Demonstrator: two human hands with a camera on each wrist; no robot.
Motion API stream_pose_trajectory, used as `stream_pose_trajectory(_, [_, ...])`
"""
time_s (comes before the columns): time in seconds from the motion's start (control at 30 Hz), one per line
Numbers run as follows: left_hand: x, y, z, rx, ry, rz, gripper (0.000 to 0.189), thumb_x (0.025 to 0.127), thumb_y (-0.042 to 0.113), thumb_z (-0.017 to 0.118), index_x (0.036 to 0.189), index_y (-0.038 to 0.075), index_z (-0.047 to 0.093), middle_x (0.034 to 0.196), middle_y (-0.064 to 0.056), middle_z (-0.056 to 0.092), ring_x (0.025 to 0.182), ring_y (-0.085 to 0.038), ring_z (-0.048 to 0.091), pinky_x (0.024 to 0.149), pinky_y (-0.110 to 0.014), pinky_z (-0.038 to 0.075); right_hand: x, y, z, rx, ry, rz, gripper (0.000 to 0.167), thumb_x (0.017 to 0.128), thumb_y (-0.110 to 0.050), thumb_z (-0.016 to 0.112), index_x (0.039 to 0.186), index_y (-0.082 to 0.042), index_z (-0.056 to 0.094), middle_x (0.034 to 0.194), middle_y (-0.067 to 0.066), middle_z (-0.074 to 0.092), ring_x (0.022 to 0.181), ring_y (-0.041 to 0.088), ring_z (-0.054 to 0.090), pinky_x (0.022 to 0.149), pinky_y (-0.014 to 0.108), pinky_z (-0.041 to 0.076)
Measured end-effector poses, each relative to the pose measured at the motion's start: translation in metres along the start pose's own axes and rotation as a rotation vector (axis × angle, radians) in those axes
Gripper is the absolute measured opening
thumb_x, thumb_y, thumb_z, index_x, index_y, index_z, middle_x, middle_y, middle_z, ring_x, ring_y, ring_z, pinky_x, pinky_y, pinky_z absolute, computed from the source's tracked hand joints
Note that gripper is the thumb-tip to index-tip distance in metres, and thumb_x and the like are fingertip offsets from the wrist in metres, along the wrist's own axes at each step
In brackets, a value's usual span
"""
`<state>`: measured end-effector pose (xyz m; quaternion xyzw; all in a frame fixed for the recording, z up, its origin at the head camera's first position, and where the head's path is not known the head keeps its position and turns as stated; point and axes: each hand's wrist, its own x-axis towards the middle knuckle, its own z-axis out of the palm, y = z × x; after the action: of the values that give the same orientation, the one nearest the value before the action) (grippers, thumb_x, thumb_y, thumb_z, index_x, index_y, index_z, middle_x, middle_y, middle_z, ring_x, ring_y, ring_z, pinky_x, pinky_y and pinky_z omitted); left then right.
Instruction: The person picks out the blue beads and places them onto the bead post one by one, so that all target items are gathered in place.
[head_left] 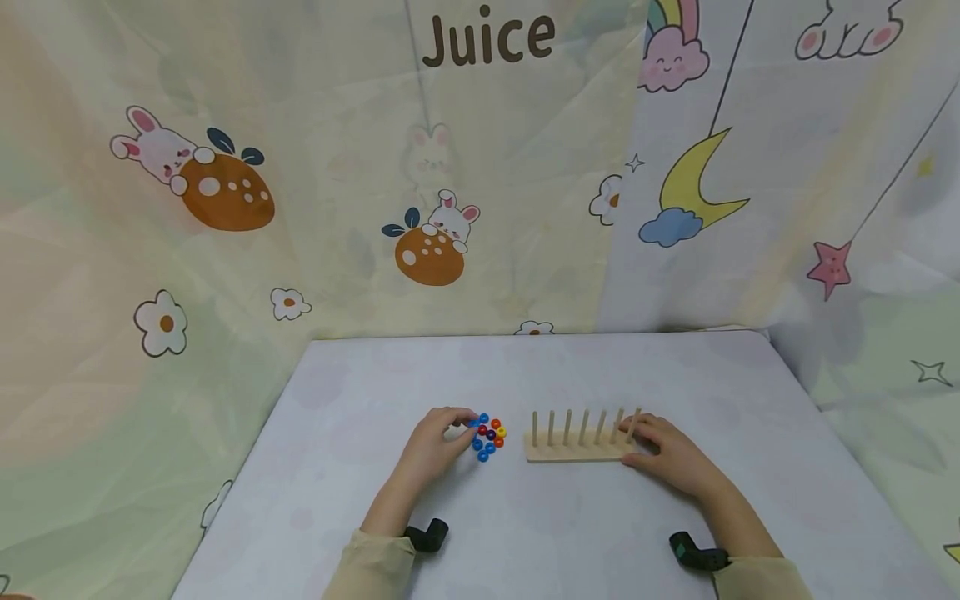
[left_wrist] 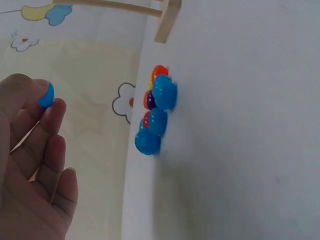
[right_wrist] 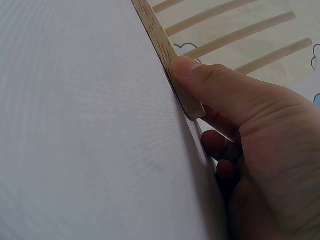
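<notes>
Between thumb and forefinger, my left hand [head_left: 438, 442] pinches a small blue bead [left_wrist: 47, 96], raised just off the table beside a cluster of beads [head_left: 491, 435]. The cluster holds several blue ones, plus red, orange, yellow and dark purple. To its right stands a wooden peg board [head_left: 573, 447], a flat base with a row of several upright pegs. My right hand [head_left: 670, 454] grips the board's right end, the thumb [right_wrist: 186, 66] on its front edge. The other fingers are partly hidden behind the board.
All of this stands on a white table [head_left: 570, 525]. Behind it hangs a printed cloth [head_left: 517, 167] with bunnies, flowers and a moon. A black wrist device [head_left: 427, 536] sits at the left sleeve, another black device [head_left: 697, 552] at the right.
</notes>
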<state>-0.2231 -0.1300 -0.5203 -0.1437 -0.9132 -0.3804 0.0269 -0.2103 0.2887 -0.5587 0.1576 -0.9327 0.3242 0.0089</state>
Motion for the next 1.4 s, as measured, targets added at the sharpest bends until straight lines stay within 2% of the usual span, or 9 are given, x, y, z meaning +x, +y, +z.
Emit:
stream_pose_trajectory(0.2, [0.014,0.024,-0.003,-0.045,-0.017,0.029,0.027,0.094,0.035,0.067,0.119,0.025,0.069,0.111,0.011,0.067,0.107,-0.012,0.057,0.095,-0.043,0.051,0.000,0.001,0.000,0.000,-0.006,0.004,0.054,0.082,-0.043,0.077,0.127,-0.016,0.064,0.137,0.012,0.056,0.133,0.042,0.044,0.104,0.063,0.037])
stream_pose_trajectory(0.3, [0.019,0.034,-0.002,-0.078,-0.029,0.065,0.027,0.095,0.037,0.065,0.119,0.025,0.070,0.111,0.011,0.068,0.107,-0.012,0.057,0.095,-0.044,0.051,0.000,0.001,0.000,0.010,-0.007,0.004,0.054,0.082,-0.043,0.077,0.127,-0.016,0.064,0.137,0.012,0.056,0.133,0.041,0.044,0.104,0.063,0.036])
stream_pose_trajectory(0.5, [0.026,0.051,0.006,-0.174,-0.059,0.098,0.029,0.094,0.039,0.066,0.120,0.027,0.070,0.112,0.012,0.068,0.107,-0.012,0.057,0.095,-0.049,0.051,-0.001,0.001,0.000,0.022,-0.003,0.001,0.053,0.082,-0.043,0.077,0.127,-0.016,0.064,0.137,0.011,0.056,0.133,0.041,0.044,0.104,0.063,0.036])
stream_pose_trajectory(0.67, [0.030,0.062,0.016,-0.188,-0.068,0.137,0.028,0.094,0.039,0.066,0.120,0.030,0.069,0.113,0.014,0.068,0.108,-0.009,0.057,0.093,-0.045,0.052,-0.001,0.002,0.000,0.017,-0.003,-0.011,0.054,0.083,-0.043,0.077,0.128,-0.016,0.064,0.135,0.010,0.057,0.132,0.041,0.045,0.104,0.063,0.037])
stream_pose_trajectory(0.83, [0.034,0.067,0.025,-0.198,-0.066,0.168,0.025,0.094,0.036,0.067,0.119,0.030,0.070,0.111,0.014,0.070,0.106,-0.009,0.058,0.090,-0.042,0.053,-0.001,0.002,0.000,0.018,-0.004,-0.010,0.054,0.083,-0.044,0.077,0.128,-0.016,0.064,0.135,0.010,0.057,0.132,0.041,0.044,0.104,0.063,0.037])
stream_pose_trajectory(1.0, [0.034,0.070,0.029,-0.196,-0.077,0.159,0.025,0.095,0.034,0.066,0.119,0.029,0.070,0.111,0.013,0.070,0.106,-0.008,0.059,0.092,-0.039,0.052,0.001,0.004,0.001,0.013,0.000,-0.005,0.055,0.083,-0.045,0.076,0.128,-0.017,0.064,0.135,0.009,0.057,0.132,0.041,0.045,0.104,0.063,0.037])
stream_pose_trajectory(1.2, [0.031,0.070,0.033,-0.218,-0.081,0.148,0.025,0.094,0.031,0.067,0.118,0.025,0.071,0.112,0.010,0.070,0.104,-0.009,0.061,0.091,-0.042,0.053,0.001,0.005,0.001,0.015,0.000,-0.007,0.055,0.082,-0.045,0.076,0.128,-0.017,0.064,0.134,0.010,0.057,0.132,0.041,0.045,0.104,0.063,0.037])
stream_pose_trajectory(1.4, [0.027,0.060,0.045,-0.237,-0.079,0.148,0.027,0.095,0.032,0.066,0.120,0.023,0.070,0.113,0.008,0.070,0.102,-0.007,0.062,0.088,-0.028,0.053,0.000,0.004,0.000,0.012,-0.005,-0.004,0.055,0.083,-0.045,0.076,0.129,-0.017,0.064,0.137,0.011,0.056,0.132,0.042,0.044,0.104,0.064,0.037])
